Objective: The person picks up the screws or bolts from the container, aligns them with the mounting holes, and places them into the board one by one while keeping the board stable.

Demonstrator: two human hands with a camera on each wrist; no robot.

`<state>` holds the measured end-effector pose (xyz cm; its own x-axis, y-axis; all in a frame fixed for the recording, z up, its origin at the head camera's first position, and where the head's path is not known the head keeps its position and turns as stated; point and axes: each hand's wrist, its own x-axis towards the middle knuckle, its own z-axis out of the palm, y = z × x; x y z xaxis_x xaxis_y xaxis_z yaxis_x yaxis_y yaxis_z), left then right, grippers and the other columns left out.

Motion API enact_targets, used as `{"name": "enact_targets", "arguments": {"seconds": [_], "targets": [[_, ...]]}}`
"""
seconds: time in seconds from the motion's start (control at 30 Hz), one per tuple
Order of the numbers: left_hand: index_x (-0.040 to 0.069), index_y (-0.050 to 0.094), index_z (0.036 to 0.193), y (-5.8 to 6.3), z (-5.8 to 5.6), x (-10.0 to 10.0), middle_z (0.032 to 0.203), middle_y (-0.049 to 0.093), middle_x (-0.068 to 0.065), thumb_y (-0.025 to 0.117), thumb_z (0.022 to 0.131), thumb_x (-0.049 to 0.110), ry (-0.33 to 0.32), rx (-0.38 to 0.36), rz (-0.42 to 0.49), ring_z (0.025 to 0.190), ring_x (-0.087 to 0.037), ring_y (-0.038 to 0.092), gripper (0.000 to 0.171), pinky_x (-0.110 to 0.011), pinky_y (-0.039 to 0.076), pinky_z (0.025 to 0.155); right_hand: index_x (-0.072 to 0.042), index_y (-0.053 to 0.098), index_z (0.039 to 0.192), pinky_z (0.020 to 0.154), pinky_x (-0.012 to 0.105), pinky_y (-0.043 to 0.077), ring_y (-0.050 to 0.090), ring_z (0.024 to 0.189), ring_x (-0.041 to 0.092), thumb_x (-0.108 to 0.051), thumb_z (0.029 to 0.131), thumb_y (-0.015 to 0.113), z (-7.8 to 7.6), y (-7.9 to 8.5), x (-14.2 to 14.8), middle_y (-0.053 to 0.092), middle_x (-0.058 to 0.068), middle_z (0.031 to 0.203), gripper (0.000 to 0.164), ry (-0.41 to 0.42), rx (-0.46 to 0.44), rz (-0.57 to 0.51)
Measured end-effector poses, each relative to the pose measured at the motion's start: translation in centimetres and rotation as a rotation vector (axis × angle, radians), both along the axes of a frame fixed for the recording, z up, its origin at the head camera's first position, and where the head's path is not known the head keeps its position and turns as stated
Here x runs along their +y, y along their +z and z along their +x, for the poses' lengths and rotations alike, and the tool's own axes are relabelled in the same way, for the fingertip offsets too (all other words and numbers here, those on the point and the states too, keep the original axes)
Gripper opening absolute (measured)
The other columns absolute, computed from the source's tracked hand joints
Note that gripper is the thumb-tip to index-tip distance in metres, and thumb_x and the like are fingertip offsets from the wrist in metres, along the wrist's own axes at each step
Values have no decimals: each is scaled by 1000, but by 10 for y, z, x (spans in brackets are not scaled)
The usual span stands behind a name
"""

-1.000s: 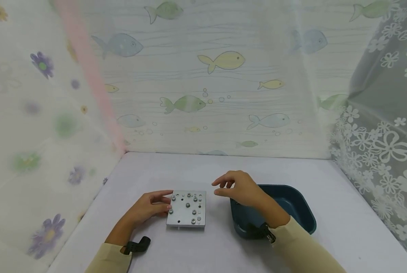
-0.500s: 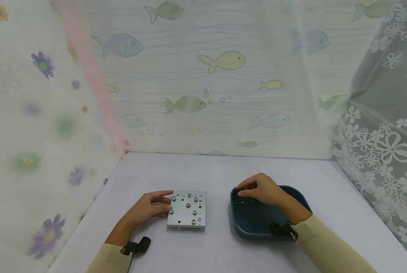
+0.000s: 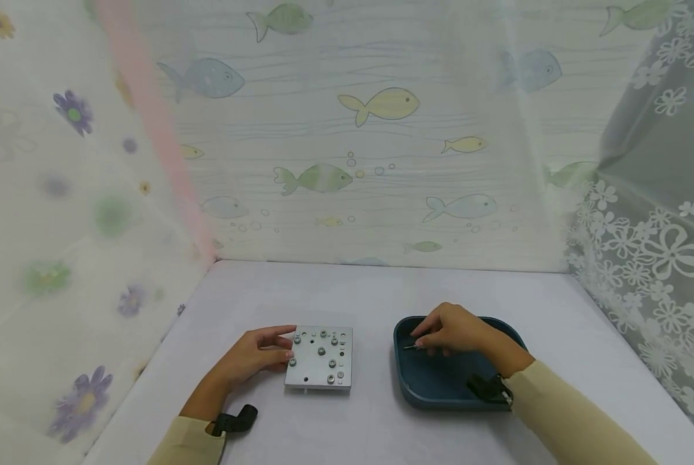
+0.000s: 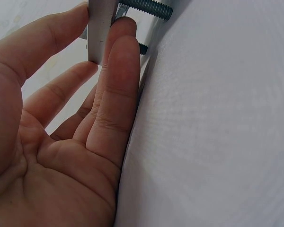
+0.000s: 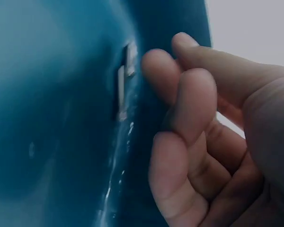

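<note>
My left hand (image 3: 254, 355) holds the left edge of a square silver metal plate (image 3: 312, 371), thumb on top and some fingers underneath. Socket-head screws sit in several of the plate's holes. Threaded screw shanks (image 4: 149, 8) stick out below the plate in the left wrist view. Inside a dark blue tray (image 3: 434, 394), my right hand (image 3: 457, 329) reaches down with loosely bent fingers. Two small metal screws (image 5: 121, 90) lie in the tray beside the fingertips, apart from them in the right wrist view. Nothing shows between the right thumb and fingers.
A white cloth covers the table (image 3: 300, 290). The tray stands right of the plate with a gap between them. Printed fish curtain (image 3: 347, 129) hangs behind, and flowered curtains (image 3: 79, 271) close off both sides.
My right hand has moved right from between plate and tray, then lowered into the tray toward the screws. The left hand and the plate have stayed put.
</note>
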<state>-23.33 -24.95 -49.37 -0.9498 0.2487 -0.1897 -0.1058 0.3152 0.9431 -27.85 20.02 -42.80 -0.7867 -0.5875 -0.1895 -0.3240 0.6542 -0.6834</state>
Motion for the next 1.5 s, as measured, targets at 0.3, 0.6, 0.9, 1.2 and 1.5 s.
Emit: {"name": "enact_targets", "arguments": {"seconds": [0.3,0.6,0.9,1.2,1.5], "targets": [[17,58,149,-1,-1,-1,128,65,-17,85,87,24,-16,4,33,105,-25,72,67,-36,64,85,-15,82,109,52,30,58,65,53,14,-21,93,79,-6,-17,-5,74,-4,71,18,-53,-7,61],[17,58,148,0,1,0,128,65,-17,84,88,23,-11,9,21,104,-25,72,66,-35,64,85,-12,83,103,49,28,56,63,51,13,-16,93,78,-4,-21,-10,73,-5,69,11,-59,56,75],[17,58,148,2,1,0,130,65,-18,85,88,24,-9,4,24,104,-25,72,66,-35,64,85,-14,83,95,51,29,57,65,55,13,-15,90,81,-2,-23,-11,73,-5,69,5,-87,74,77],[15,57,149,4,2,0,131,64,-19,83,89,23,-18,8,22,104,-24,72,67,-36,64,85,-14,82,92,52,30,58,67,58,15,-17,90,81,-3,-24,-10,73,-5,70,4,-88,57,58],[15,56,150,6,4,1,131,64,-18,83,90,24,-16,11,11,104,-23,72,66,-35,64,86,-14,81,92,54,30,59,69,63,15,-12,94,75,1,-9,-9,74,-5,71,7,-50,59,56]]}}
